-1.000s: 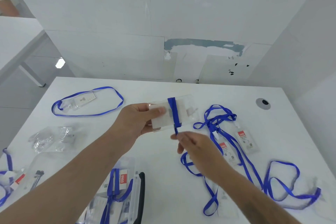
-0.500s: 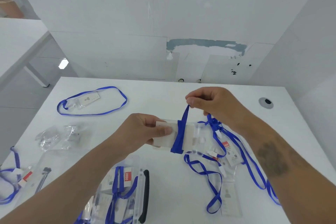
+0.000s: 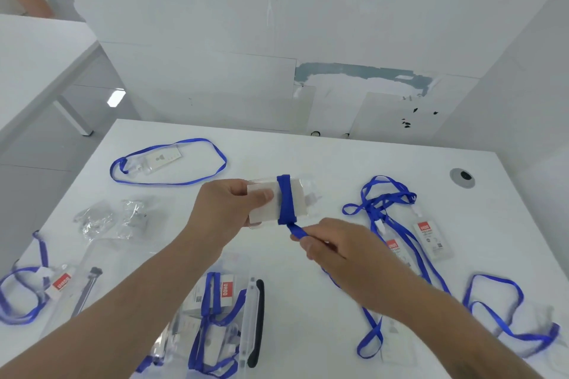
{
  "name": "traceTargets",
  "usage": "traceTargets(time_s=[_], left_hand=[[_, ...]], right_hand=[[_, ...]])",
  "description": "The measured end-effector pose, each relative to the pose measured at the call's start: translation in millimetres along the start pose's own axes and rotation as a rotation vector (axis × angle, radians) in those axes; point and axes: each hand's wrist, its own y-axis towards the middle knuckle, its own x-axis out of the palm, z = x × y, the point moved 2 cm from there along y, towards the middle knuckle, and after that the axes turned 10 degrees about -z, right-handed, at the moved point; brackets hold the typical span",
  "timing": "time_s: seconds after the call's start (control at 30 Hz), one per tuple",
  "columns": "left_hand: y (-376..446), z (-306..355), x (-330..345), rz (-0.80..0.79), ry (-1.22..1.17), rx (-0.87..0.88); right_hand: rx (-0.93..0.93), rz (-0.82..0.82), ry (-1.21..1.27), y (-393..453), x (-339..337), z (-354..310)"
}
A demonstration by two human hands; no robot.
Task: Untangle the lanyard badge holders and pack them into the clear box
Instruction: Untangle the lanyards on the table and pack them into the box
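My left hand point(image 3: 226, 209) grips a clear badge holder point(image 3: 300, 198) above the table, thumb on its front. A blue lanyard point(image 3: 286, 200) is wound around the holder's middle in a thick band. My right hand point(image 3: 335, 248) pinches the strap's loose end just below the holder. The clear box point(image 3: 249, 317) stands open at the near edge under my left forearm, with several packed holders and blue straps inside. A tangle of blue lanyards with badge holders point(image 3: 397, 224) lies to the right.
A single lanyard with holder point(image 3: 166, 160) lies spread at the far left. Crumpled clear wrappers point(image 3: 114, 218) sit left of my hands. Another lanyard point(image 3: 27, 289) and the box lid point(image 3: 80, 283) lie at the near left. A cable grommet point(image 3: 462, 177) is at far right.
My right hand came down from above the holder to below it, bringing the strap end around the holder. The wound band looks thicker. My left hand kept its grip.
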Motion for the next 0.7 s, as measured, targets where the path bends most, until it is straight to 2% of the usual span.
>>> traceTargets(time_s=[0.1, 0.23, 0.4, 0.57, 0.7], left_hand=[[-11, -3, -8, -0.054, 0.122, 0.034], [-24, -2, -25, -0.145, 0.236, 0.020], [-44, -11, -58, -0.263, 0.208, -0.046], [-58, -50, -105, -0.278, 0.220, -0.190], [-64, -88, -138, -0.240, 0.222, -0.247]], right_hand=[[-0.043, 0.082, -0.200, -2, -27, -20], [-0.124, 0.163, -0.149, 14, -40, -35], [-0.081, 0.047, 0.071, 34, -8, -52], [-0.063, -0.073, 0.173, 50, 47, -71], [-0.040, -0.170, 0.161, 64, 92, -86]])
